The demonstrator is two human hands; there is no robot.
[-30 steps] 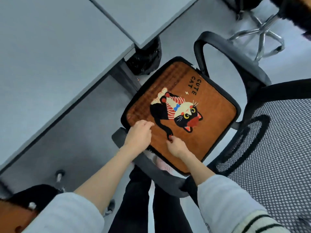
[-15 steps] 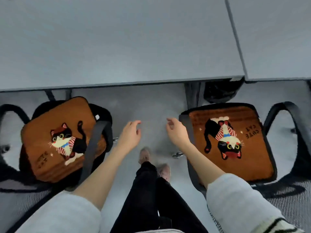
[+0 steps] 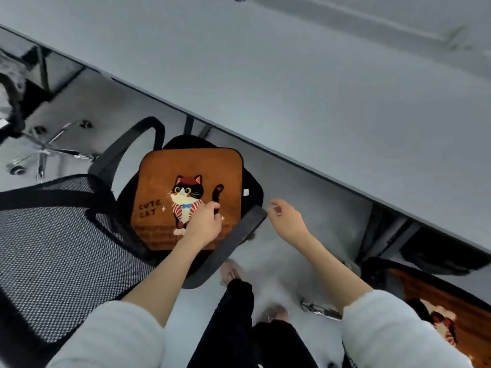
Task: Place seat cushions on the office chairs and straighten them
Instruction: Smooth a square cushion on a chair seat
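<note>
An orange seat cushion (image 3: pixel 159 176) with a cat picture and the words "CUTE CAT" lies on the seat of the left office chair (image 3: pixel 53 248), slightly turned, with black seat showing at its far and right sides. My left hand (image 3: pixel 204 221) reaches over the near armrest (image 3: pixel 233 240) and lies on the cushion's near right part with curled fingers; a grip on the fabric cannot be made out. My right hand (image 3: pixel 287 219) hovers open just right of that armrest's end, holding nothing. A second orange cat cushion (image 3: pixel 451 309) lies on a chair at the lower right, partly out of frame.
A long grey desk (image 3: pixel 318 88) runs diagonally above both chairs, and its legs (image 3: pixel 385 235) stand between them. Another chair's chrome wheeled base (image 3: pixel 39 150) is at the far left. My legs and feet (image 3: pixel 233 328) stand on the pale floor between the chairs.
My hands left the right chair's cushion and my view swung left. My left hand has come down on the left chair's cushion; my right hand has followed to the armrest's end.
</note>
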